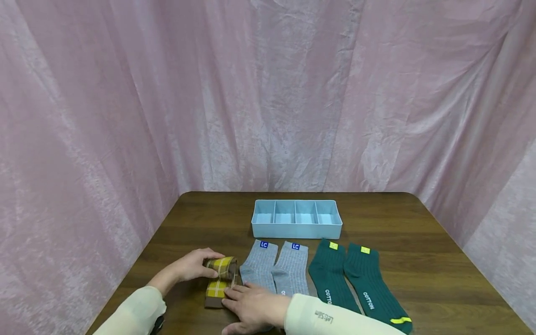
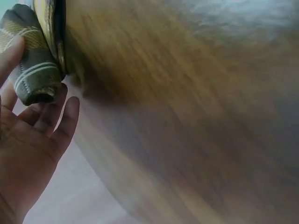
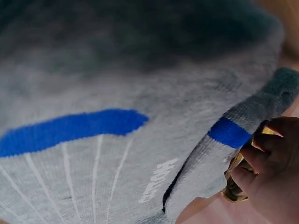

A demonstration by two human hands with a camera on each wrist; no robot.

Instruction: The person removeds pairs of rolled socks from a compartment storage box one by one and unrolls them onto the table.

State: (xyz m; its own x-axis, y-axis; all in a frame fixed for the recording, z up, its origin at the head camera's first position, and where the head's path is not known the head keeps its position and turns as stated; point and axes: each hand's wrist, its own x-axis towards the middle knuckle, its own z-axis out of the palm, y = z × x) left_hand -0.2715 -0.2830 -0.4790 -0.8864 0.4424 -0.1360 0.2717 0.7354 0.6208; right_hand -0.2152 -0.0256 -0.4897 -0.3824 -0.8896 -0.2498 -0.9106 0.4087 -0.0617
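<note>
A yellow and brown plaid sock pair (image 1: pixel 216 288) lies at the left of the table, its far part rolled into a thick fold. My left hand (image 1: pixel 193 266) holds this roll from the left; in the left wrist view the thumb and fingers lie around the rolled sock (image 2: pixel 35 70). Palm down, my right hand (image 1: pixel 257 306) has its fingers stretched to the right edge of the plaid socks. In the right wrist view its fingertips meet the yellow and brown fabric. Beside it, two grey socks (image 1: pixel 260 263) with blue labels lie flat, their near ends partly hidden by the right hand.
Two green socks (image 1: pixel 331 274) with yellow labels lie flat on the right, partly under the right sleeve (image 1: pixel 331 318). Behind the socks stands a light blue box (image 1: pixel 297 231) with several compartments. Pink curtains (image 1: pixel 268 93) hang around the wooden table (image 1: pixel 423 270).
</note>
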